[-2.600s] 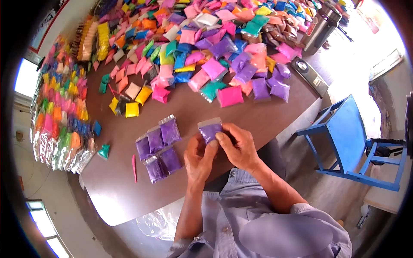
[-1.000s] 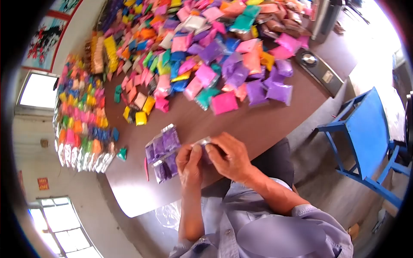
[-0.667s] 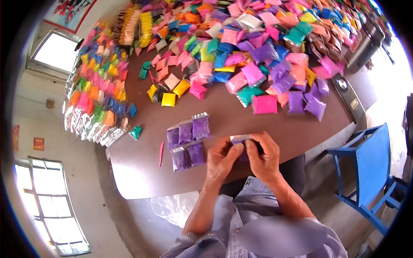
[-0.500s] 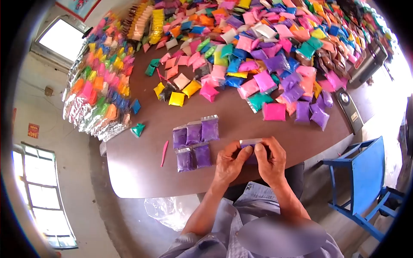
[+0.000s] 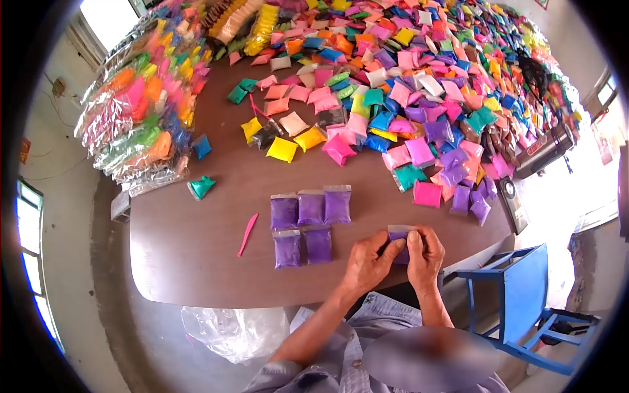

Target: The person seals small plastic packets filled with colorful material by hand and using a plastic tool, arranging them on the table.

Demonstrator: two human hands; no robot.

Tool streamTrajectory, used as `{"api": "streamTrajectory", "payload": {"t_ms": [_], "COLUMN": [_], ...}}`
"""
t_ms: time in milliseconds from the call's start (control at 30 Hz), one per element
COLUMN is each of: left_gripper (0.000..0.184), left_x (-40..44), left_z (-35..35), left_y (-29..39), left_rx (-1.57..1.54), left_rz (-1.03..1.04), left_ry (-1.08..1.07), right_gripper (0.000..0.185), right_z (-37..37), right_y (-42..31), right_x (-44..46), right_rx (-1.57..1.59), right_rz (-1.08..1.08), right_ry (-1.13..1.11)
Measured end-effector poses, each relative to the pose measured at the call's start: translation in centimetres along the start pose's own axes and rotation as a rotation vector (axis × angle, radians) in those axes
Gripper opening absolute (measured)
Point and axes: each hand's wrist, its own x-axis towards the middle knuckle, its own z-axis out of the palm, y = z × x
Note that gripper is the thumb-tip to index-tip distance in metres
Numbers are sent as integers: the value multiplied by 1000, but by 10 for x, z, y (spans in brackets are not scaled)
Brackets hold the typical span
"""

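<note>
Between my left hand (image 5: 372, 262) and my right hand (image 5: 425, 254) is a small purple packet (image 5: 400, 236), held upright at the table's near edge. Both thumbs press on its front, and the fingers curl behind it. Its pale top strip shows above the thumbs. To the left, several purple packets lie in two rows, among them one at the upper right (image 5: 337, 205) and one at the lower left (image 5: 287, 249). Left of those rows is a pink plastic tool (image 5: 247, 234). A green packet (image 5: 202, 187) lies farther left.
A large heap of coloured packets (image 5: 393, 78) covers the far side of the brown table (image 5: 190, 255). Bagged packets (image 5: 141, 118) are stacked at the left. A metal flask (image 5: 545, 151) and a silver device (image 5: 512, 204) are at the right, near a blue stool (image 5: 524, 295).
The view has swung and tilted, so the table's things sit elsewhere in it. Both hands still hold the purple packet, which was more fully visible at first and then mostly covered by fingers.
</note>
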Motion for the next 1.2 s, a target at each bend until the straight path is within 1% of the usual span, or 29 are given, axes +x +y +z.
{"api": "streamTrajectory", "payload": {"t_ms": [133, 200, 300, 367, 433, 467, 567, 633, 800, 867, 967, 1067, 1133, 1200], "left_gripper": [23, 23, 22, 21, 21, 21, 21, 21, 24, 25, 26, 28, 24, 24], "left_x": [0, 1, 2, 1, 0, -1, 1, 2, 0, -1, -2, -3, -2, -3], "left_z": [-4, -4, -1, 0, 0, 0, -3, -5, 0, 0, -2, -4, -1, -2], "left_y": [13, 18, 18, 12, 6, 5, 13, 21, 10, 7, 9, 11, 14, 13], "left_rx": [69, 38, 14, 15, 12, 7, 2, 34, 3, -17, -24, -66, -34, -41], "left_rz": [35, 53, 83, 97, 2, 8, 56, -1, 11, 3, -37, -46, 64, 21], "left_ry": [-10, -14, 1, 21, 12, 10, 33, -17, 13, 27, -2, -9, 56, 32], "right_gripper": [12, 14, 16, 18, 18, 18, 17, 17, 17, 17, 17, 18, 18, 19], "right_z": [-1, 1, 3, 5, 4, 4, 2, 0, 4, 5, 7, 3, -2, -2], "right_y": [12, 10, 12, 8, 1, 4, 13, 20, 18, 20, 6, 10, 21, 23], "right_x": [-1, -1, 0, 0, -1, -1, 0, -1, 0, 0, -1, -1, -1, -3], "right_rx": [-104, -133, -79, -113, -118, -96, -100, -91, -47, -120, -112, -115, -104, -91], "right_rz": [-45, -10, 37, 10, 39, 15, 6, 35, 97, 32, 50, 32, 60, 84], "right_ry": [22, 86, 143, 149, 54, 41, 51, 81, 128, 129, 84, 83, 98, 104]}}
